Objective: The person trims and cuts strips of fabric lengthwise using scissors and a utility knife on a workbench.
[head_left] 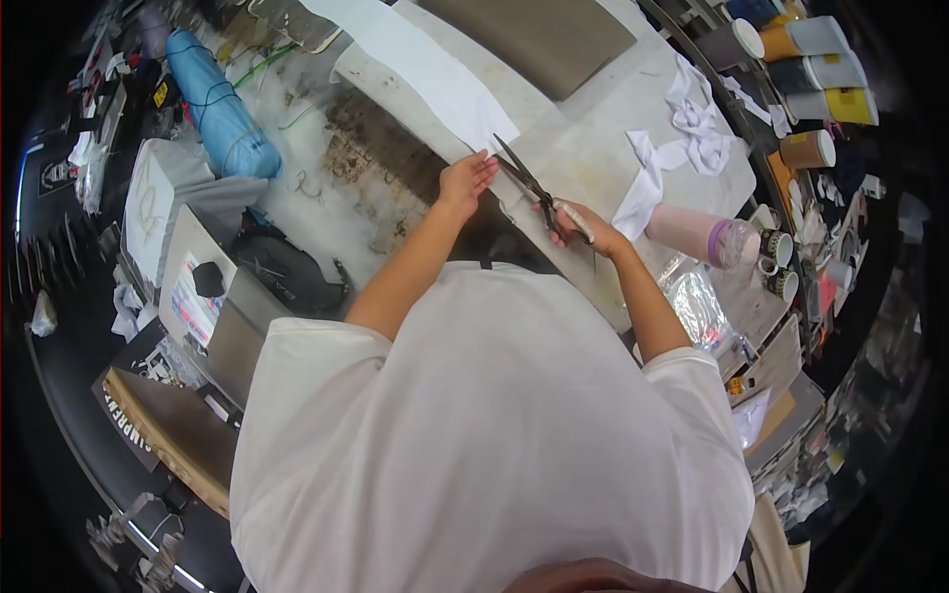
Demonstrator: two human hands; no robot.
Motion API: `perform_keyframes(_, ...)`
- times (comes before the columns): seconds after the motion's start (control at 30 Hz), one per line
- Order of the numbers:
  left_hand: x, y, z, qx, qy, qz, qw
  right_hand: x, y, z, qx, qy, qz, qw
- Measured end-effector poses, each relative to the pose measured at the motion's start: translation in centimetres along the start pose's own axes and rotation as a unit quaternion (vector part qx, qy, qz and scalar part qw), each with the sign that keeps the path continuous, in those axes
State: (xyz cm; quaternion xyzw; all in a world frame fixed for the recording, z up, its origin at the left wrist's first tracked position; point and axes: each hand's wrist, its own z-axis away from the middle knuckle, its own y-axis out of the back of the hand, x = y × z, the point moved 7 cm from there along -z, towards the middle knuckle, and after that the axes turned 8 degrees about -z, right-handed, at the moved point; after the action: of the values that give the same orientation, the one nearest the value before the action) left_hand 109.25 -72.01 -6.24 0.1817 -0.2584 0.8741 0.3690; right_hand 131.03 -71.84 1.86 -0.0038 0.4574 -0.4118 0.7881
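White strip (415, 64) under dark scissors (527, 180). The strip is a long, thin, flat band, smooth and matt, gently bent along its length; it runs diagonally over a pale table (578, 148) and its near end lies at the table's edge, beside the blades. The table top is dull and marked with stains. Beyond the strip lies a broad grey-brown sheet (544, 40), flat and straight-edged. To the right, white scraps (700, 124) are crumpled into soft loops and folds, next to a pink cylindrical container (682, 229) with a purple band and a clear end. Nearer the body, crinkled transparent plastic (697, 301) throws bright reflections; 2 patterned mugs (783, 287) stand close by. At far left, a blue roll (222, 109) — glossy, bulging and bound with dark cord — lies at a slant.

Both bare forearms extend forward from the short sleeves of a white shirt (484, 425) and converge on the near end of the strip. The left hand (467, 184) is turned partly palm upward, its fingers stretched to the right and its fingertips at the strip's near end; whether they pinch the material cannot be told. The right hand (583, 229), set lower and farther right, is bent at the wrist and wraps around the pale-covered scissor handles — a firm grasp — with the slender, tapering metal blades directed forward and left, past the left fingertips.
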Motion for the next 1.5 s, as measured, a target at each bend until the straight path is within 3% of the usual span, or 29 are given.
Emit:
perform_keyframes(0.1, -0.1, 0.2, -0.2, 0.001, 0.003, -0.002, 1.0, -0.1, -0.3, -0.2, -0.006, 0.054, 0.032, 0.998)
perform_keyframes(0.8, 0.0, 0.4, -0.3, -0.04, -0.012, -0.029, 0.999, 1.7, 0.3, -3.6, 0.078, 0.045, -0.026, 0.996)
perform_keyframes(1.0, 0.0, 0.4, -0.2, -0.047, -0.016, -0.033, 0.998, 1.2, -0.1, -2.6, 0.111, 0.011, -0.018, 0.994)
perform_keyframes(1.5, -0.1, 0.5, 0.2, -0.073, -0.026, -0.003, 0.997, 1.0, -0.2, -5.1, 0.135, 0.029, 0.036, 0.99)
